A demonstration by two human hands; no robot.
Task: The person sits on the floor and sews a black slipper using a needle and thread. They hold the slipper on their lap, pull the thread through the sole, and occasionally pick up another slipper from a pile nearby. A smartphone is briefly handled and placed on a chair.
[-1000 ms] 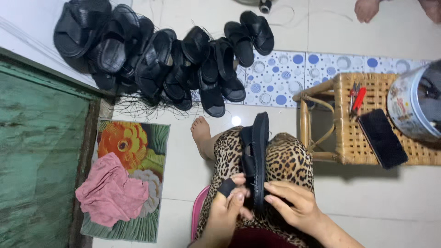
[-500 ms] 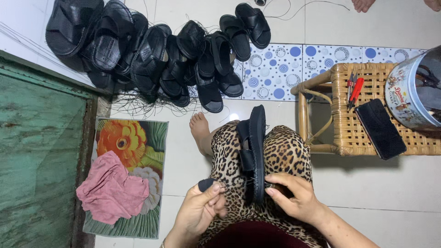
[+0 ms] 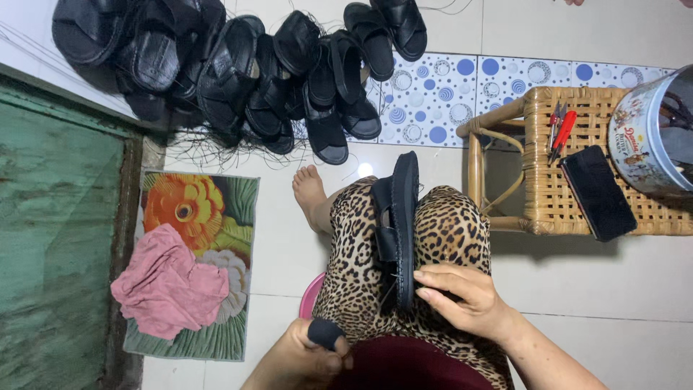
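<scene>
the sandal [image 3: 401, 230] stands on edge on the lap, sole to the right, straps to the left, toe pointing away toward the floor tiles. the right hand [image 3: 462, 300] rests at its near end, fingers laid against the sole and curled around it, so that grip is closed on the sandal. thin threads hang from the strap just beside those fingers. the left hand [image 3: 307, 355] is low by the left thigh, apart from the sandal, closed in a fist; a dark cap [image 3: 325, 333] covers one finger, and whether the grip holds anything more i cannot tell. a bare foot [image 3: 309, 191] shows past the knee. ahead lies a heap of sandals [image 3: 238, 72] against the wall. to the right a wicker stool [image 3: 577, 155] carries snips [image 3: 560, 133], a phone [image 3: 598, 192] and a tin [image 3: 650, 137]. left, a pink cloth [image 3: 170, 285] lies on a flowered mat [image 3: 191, 209].
</scene>
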